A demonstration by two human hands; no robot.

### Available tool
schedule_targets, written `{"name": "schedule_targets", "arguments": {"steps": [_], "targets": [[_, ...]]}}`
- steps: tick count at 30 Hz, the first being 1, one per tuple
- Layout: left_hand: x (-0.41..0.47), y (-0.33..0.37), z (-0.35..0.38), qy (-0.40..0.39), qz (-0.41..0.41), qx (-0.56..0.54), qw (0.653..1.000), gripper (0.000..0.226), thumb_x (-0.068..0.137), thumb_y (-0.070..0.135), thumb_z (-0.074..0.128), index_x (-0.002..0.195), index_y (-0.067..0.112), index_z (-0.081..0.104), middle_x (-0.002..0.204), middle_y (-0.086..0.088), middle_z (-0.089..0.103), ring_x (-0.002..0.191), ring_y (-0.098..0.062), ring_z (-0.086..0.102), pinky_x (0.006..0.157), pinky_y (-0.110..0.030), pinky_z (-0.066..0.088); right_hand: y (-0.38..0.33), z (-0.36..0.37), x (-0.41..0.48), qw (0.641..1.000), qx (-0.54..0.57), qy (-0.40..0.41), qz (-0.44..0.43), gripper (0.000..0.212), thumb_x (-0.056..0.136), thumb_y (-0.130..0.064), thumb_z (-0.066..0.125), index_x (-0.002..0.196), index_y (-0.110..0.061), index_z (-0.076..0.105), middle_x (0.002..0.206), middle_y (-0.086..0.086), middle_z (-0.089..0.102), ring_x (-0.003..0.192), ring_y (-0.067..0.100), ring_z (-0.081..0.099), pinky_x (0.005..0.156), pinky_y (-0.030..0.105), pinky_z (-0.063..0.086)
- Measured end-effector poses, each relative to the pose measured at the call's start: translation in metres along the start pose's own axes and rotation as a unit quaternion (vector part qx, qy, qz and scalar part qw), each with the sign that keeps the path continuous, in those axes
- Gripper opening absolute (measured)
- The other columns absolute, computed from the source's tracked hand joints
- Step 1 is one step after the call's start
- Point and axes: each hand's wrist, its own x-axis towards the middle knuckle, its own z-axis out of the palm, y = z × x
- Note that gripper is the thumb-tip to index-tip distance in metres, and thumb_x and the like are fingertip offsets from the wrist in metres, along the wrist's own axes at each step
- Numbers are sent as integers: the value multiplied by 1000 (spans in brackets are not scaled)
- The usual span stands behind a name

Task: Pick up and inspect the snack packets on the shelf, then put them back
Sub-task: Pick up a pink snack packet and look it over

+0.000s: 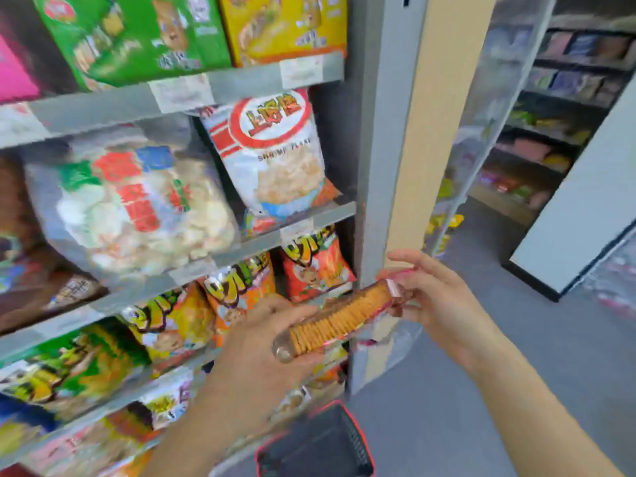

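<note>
Golden-brown crackers show through the clear wrapper of the cracker packet (pixel 339 321), which on my feed sits out in front of the shelves, held in the air between both hands rather than resting on any shelf. It is a long sleeve, tilted so its right end is higher. The left hand (pixel 254 342) has its back toward the camera and its fingers are curled round the lower left end of the packet. The right hand (pixel 437 301) pinches the crimped pink end at the upper right. Behind the packet I see orange snack bags (pixel 316 266) on a lower shelf. One shelf up stands a white shrimp-flavoured snack bag (pixel 275 149), just beside a big clear bag of pale puffed crackers (pixel 137 201). Above the grey shelf edge (pixel 247 80) stand a green box (pixel 130 36) and a yellow box (pixel 282 25). A black basket with a red rim (pixel 320 445) is below the hands, near the grey floor (pixel 447 390).
</note>
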Motion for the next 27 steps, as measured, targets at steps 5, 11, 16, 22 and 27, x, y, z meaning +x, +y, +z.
{"name": "schedule_targets", "arguments": {"steps": [5,11,16,22,27], "targets": [[-30,-21,77,-13,-94,-43,995,51,68,29,77,98,66,59,102,37,62,88,14,58,82,-12,45,57,-47,-5,997,-29,31,66,31,91,6,55,113,-14,61,105,11,64,77,21,60,66,32,57],[-81,-78,150,-56,-191,-12,980,52,73,10,83,110,43,68,104,38,61,96,21,53,79,3,36,144,-81,-10,971,-29,31,235,51,95,-3,56,139,-25,41,109,16,54,73,25,57,62,26,58],[-122,-161,218,-89,-266,-5,960,45,84,10,73,124,27,63,118,24,60,101,15,54,81,2,37,249,-116,-15,929,-140,-28,341,68,95,-23,61,148,-34,20,93,8,72,57,24,57,46,26,47],[-174,-295,313,-156,-333,41,929,38,91,13,65,128,19,58,122,1,59,100,-23,61,85,-23,42,409,-135,-7,925,-150,-16,348,21,89,14,56,110,14,60,54,3,64,38,2,53,36,13,37],[-217,-422,397,-108,-407,25,907,35,82,7,72,104,33,62,94,5,60,84,-19,59,71,-22,44,557,-134,19,931,-223,-31,286,27,91,11,54,94,-10,71,68,13,60,55,3,50,54,13,42]]}}
